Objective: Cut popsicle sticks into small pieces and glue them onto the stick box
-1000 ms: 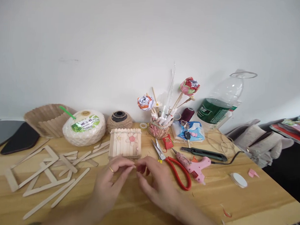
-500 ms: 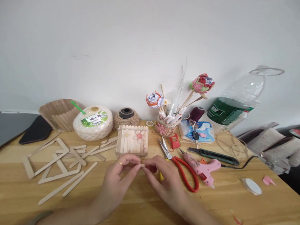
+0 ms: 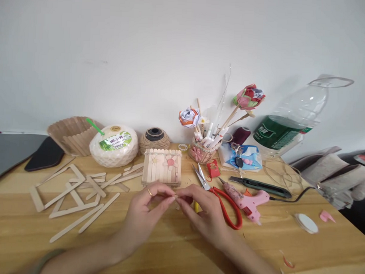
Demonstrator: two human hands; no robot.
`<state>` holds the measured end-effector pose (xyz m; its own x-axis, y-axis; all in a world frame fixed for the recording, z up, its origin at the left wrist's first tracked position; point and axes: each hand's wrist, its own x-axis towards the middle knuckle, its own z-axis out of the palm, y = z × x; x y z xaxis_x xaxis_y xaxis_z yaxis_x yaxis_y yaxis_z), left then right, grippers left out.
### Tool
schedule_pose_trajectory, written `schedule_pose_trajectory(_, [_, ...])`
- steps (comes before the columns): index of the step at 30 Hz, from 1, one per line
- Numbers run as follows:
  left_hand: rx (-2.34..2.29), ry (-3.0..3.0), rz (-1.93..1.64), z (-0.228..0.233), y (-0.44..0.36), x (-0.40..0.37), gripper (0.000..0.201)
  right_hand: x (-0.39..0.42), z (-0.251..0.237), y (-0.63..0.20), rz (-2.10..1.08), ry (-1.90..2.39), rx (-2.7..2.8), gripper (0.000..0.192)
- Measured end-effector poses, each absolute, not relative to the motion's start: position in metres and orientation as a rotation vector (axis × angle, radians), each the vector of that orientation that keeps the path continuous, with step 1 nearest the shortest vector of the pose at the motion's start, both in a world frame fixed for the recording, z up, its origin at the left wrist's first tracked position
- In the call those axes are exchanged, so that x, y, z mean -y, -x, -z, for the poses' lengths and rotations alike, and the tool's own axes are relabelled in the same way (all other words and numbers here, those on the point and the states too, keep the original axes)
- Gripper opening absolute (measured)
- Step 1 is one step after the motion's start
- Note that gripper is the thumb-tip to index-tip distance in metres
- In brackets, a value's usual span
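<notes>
Your left hand [image 3: 145, 207] and right hand [image 3: 202, 211] pinch a tiny pale piece [image 3: 175, 197] between fingertips, just before the stick box [image 3: 161, 172]. Seemingly you're shaping it; keep both pinches steady.

I'm seeing my left hand [image 3: 150, 210] and right hand [image 3: 203, 213] pinching something too small to identify; their fingertips are covering it. Both forearms are running off the near edge. The sofa [image 3: 333, 174] at far right is being cut by the frame.
</notes>
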<state>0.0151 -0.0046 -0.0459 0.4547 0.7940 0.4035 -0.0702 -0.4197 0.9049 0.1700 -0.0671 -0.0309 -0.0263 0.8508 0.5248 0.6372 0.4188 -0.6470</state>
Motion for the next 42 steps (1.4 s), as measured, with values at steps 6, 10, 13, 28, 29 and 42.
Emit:
schedule_pose_trajectory(6, [-0.635, -1.773, -1.086, 0.041, -0.015, 0.004, 0.006, 0.066, 0.026, -0.175, -0.298, 1.291, 1.726, 0.009])
schedule_pose_trajectory(10, [-0.518, -2.021, -0.926, 0.042, -0.014, 0.009, 0.007, 0.064, 0.019, -0.181, -0.329, 1.305, 1.487, 0.005])
schedule_pose_trajectory(13, [-0.298, -2.346, -0.734, 0.047, -0.017, 0.014, 0.013, 0.061, 0.014, -0.185, -0.509, 1.29, 1.222, 0.003])
schedule_pose_trajectory(28, [0.028, -3.164, -0.69, 0.081, -0.028, 0.03, 0.016, 0.06, 0.004, -0.192, -0.709, 1.195, 0.913, 0.01])
schedule_pose_trajectory(29, [0.037, -3.167, -0.715, 0.081, -0.028, 0.03, 0.016, 0.06, 0.004, -0.193, -0.719, 1.199, 0.928, 0.011])
schedule_pose_trajectory(42, [-0.027, -3.3, -0.869, 0.078, -0.022, 0.03, 0.021, 0.062, 0.022, -0.179, -0.648, 1.848, 1.817, 0.017])
